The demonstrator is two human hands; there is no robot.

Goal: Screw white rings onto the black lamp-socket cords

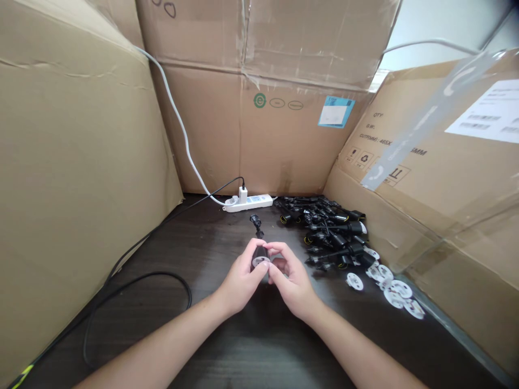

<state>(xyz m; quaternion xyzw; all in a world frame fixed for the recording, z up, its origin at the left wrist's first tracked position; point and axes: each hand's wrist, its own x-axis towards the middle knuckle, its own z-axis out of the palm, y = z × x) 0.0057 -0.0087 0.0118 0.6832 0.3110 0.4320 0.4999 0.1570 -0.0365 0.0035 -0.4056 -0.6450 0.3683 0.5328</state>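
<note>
Both hands meet over the dark table (227, 346) at mid-frame. My left hand (242, 278) is closed round a black lamp socket (259, 249) whose short black lead points away from me. A white round disc (260, 262) sits at the socket's near end, under my left thumb. My right hand (290, 275) curls in from the right, its fingertips pinching the same socket and disc. To the right lies a pile of several similar black sockets (330, 229), and nearer me a scatter of white discs (391, 286).
Large cardboard boxes (73, 162) wall the table on the left, back and right. A white power strip (248, 202) with a plugged-in adapter lies at the back. A black cable (133, 281) loops over the left part of the table.
</note>
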